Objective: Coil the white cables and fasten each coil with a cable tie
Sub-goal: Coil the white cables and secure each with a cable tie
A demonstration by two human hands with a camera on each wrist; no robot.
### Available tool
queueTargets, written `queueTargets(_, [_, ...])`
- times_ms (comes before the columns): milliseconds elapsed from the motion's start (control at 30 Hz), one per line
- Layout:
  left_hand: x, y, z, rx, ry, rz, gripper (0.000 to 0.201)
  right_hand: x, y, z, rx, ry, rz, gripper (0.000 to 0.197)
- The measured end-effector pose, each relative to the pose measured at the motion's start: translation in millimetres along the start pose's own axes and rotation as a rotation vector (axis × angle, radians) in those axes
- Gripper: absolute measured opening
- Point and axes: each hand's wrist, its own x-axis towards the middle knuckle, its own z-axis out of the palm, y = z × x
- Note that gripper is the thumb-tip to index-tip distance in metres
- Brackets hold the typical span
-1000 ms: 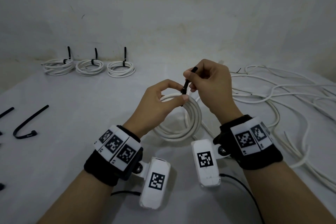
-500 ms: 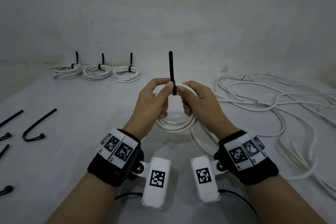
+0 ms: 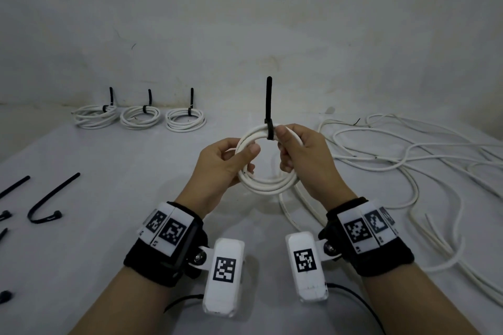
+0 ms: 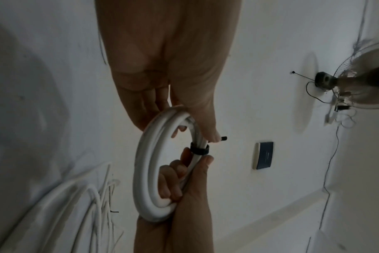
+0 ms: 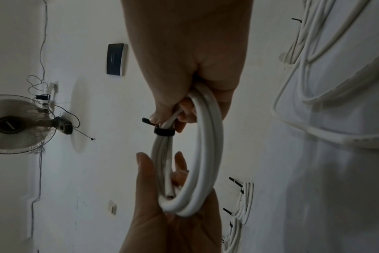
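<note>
My left hand [image 3: 223, 163] and right hand [image 3: 302, 155] each gripped the tied coil [image 3: 268, 187] above the table [image 3: 109, 198]; the cable tie [image 3: 269, 106] sat at 12 o'clock. If cinched loosely, the loops could have sprung apart.

Bare white wall [image 3: 245, 22], mounted fan [image 5: 17, 125]

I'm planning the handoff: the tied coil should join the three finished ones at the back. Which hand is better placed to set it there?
Left, probably. The left hand already grips the coil on the side nearer the three finished coils, which lie to the back left; the right hand would have to cross over.
</note>
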Motion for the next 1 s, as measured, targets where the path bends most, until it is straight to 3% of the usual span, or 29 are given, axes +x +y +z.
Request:
queueTargets(100, [0,-1,0,-0.017,-0.016,-0.007,0.010,-1,-2,0,-0.003,-0.024,0.005,0.024])
queueTargets(300, [-1,3,-3,0.033,-0.085,0.016,0.036,-1,-3,-2,-0.021,-0.070,0.008,0.024])
queueTargets(467, [0,5,-3,0.047,-0.065,0.059,0.022,-4,3,7,-0.084,-0.100,0.008,0.017])
queueTargets(633, [0,5,2,0.019,-0.083,0.060,0.024,-7,-2,10,0.000,-0.028,0.054,0.006])
queueTargets(833, [-2,4,5,0.030,-0.060,0.074,0.022,-5,-7,6,-0.143,-0.054,-0.037,0.009])
queueTargets(933, [-4,2,8,0.078,-0.104,0.053,0.020,-2,-9,1,-0.182,-0.024,-0.083,0.017])
queueTargets(1000, [-6,1,11,0.111,-0.145,0.037,0.020,-1,-9,-1,-0.191,0.010,-0.100,0.012])
